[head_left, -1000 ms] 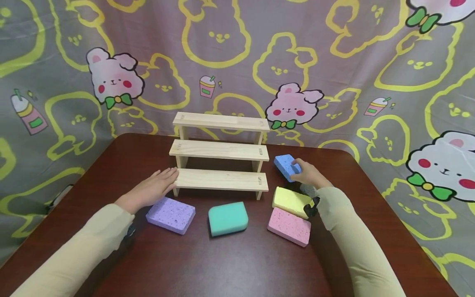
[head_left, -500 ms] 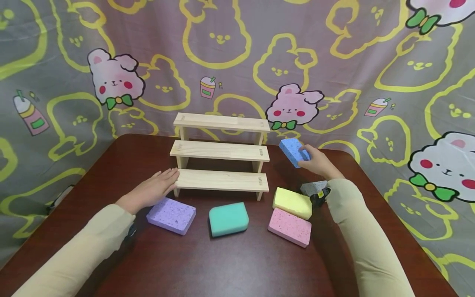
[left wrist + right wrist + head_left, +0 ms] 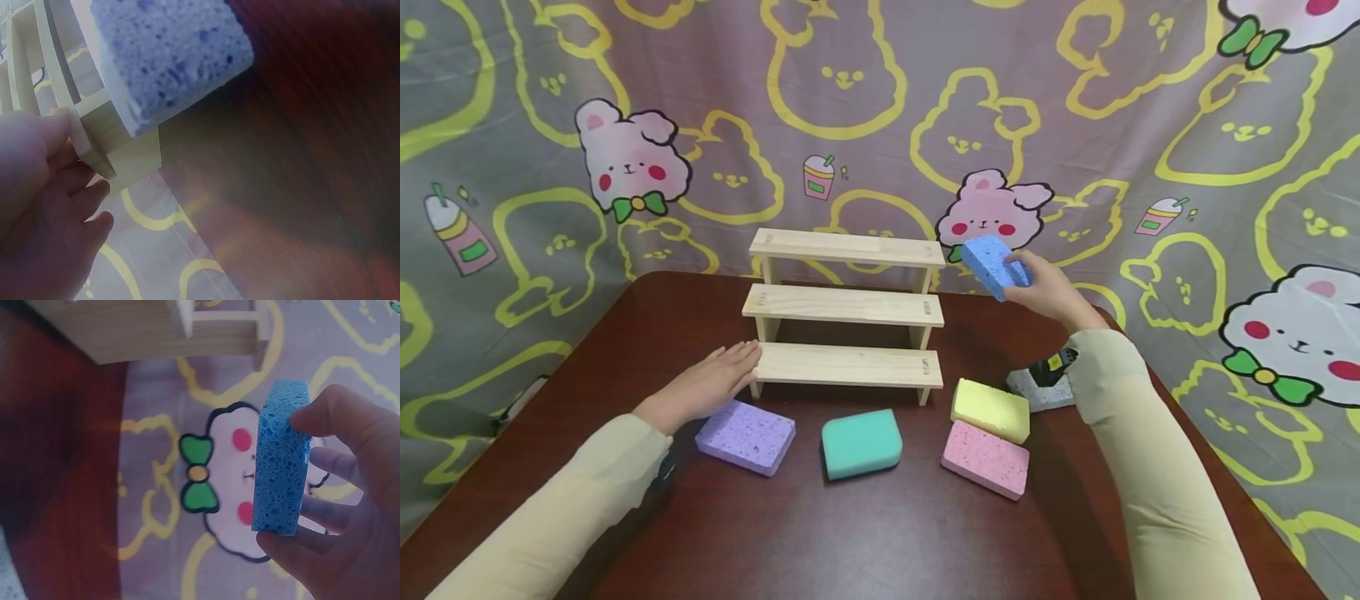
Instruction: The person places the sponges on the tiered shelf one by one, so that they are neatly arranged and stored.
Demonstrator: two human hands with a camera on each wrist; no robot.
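My right hand [image 3: 1048,287] grips a blue sponge [image 3: 992,260], lifted to the right of the top step of a three-tier wooden stand [image 3: 842,364]. In the right wrist view, the sponge [image 3: 281,469] stands on end, its long edge facing the camera, thumb and fingertips at its ends and side. At the left end of the bottom step, my left hand [image 3: 703,387] holds the board's edge. The left wrist view shows the thumb and bent fingers on either side of the board [image 3: 87,147]. A purple sponge [image 3: 747,437] lies just below this hand.
A green sponge [image 3: 861,444] lies in front of the stand. Yellow [image 3: 991,409] and pink [image 3: 986,459] sponges lie together at right, with a grey sponge [image 3: 1037,392] partly behind my right wrist. A patterned curtain [image 3: 865,100] hangs behind the brown table [image 3: 865,542].
My right hand has raised the blue sponge off the table, upward and slightly right, to about the top step's height. More of the grey sponge now shows. My left hand stays where it was.
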